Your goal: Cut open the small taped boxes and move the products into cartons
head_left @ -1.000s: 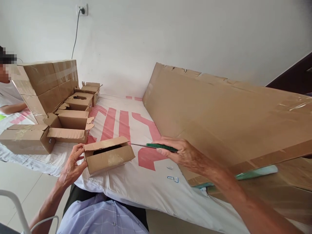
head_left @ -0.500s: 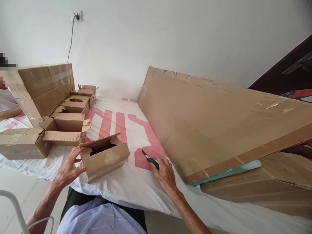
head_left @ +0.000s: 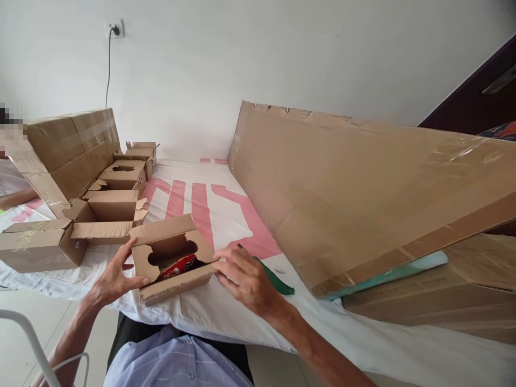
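- So the key bit is how the small open cardboard carton [head_left: 177, 285] lines up: its long axis runs roughly left to right, right end angled a touch away from the wearer and pointing towards the large cardboard panel [head_left: 355, 199]
- It's on the pink-and-white cloth [head_left: 223, 209], left of that panel and well apart from it, slot facing up with a red packet [head_left: 181, 264] showing inside
- Left hand [head_left: 110, 277] is on the carton's end farthest from the panel, thumb on the front flap and fingers round the back corner, so it's clamping that end; the carton lies to its right
- Right hand [head_left: 252, 279] is between carton and panel, fingers bent and bunched, tips at the carton's panel-side end; the carton lies to its left. Can't tell if it's really pinching the flap, the thumb's hidden
- Nearer hand? Pretty much a tie, left just has the clearer contact
- Something green [head_left: 278, 280] pokes out beside the right hand on the panel side, can't tell if it's held or lying there
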Demonstrator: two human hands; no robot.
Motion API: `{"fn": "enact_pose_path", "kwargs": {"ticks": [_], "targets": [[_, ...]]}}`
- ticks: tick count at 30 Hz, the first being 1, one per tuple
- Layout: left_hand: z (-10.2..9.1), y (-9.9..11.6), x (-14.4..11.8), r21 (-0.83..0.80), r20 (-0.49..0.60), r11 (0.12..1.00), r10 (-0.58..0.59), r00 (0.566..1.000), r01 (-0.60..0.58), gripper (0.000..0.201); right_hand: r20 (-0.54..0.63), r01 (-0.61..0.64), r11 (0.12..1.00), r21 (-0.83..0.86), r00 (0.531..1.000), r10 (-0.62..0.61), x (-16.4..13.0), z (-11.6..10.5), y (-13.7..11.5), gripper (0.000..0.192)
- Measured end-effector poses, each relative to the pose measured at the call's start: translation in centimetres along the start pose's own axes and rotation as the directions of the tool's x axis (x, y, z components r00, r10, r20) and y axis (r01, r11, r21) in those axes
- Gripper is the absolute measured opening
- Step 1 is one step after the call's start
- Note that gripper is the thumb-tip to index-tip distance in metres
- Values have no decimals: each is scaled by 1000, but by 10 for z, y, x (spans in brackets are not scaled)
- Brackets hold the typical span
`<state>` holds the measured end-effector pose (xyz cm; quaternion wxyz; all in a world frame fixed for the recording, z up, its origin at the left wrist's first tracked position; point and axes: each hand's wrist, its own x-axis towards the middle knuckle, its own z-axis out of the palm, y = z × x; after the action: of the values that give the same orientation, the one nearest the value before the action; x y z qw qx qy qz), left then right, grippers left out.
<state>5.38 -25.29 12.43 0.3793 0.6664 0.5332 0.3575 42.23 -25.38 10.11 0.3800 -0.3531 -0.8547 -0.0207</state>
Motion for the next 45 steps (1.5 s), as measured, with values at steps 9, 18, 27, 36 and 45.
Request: {"fn": "enact_pose_path", "kwargs": {"ticks": [9, 18, 27, 36, 45], "targets": [[22, 50, 15, 597, -67, 798, -53, 996, 83, 108, -80, -74, 994, -76, 994, 68, -27, 27, -34, 20], [14, 30, 6, 302, -130, 953, 10, 991, 30, 77, -45, -432, 892, -130, 902, 430, 31, 31, -39, 32], [4, 8, -22, 553, -292, 825, 325, 899, -118, 57, 12, -514, 846, -142, 854, 520, 57, 19, -14, 29], [6, 20, 1, 544, 25, 823, 175, 984, -160, 97, -86, -577, 816, -23, 814, 574, 19, 20, 35, 47], [28, 25, -9, 598, 131, 768, 189, 973, -230, 129, 531, -129, 990, -54, 836, 138, 69, -21, -3, 17]]}}
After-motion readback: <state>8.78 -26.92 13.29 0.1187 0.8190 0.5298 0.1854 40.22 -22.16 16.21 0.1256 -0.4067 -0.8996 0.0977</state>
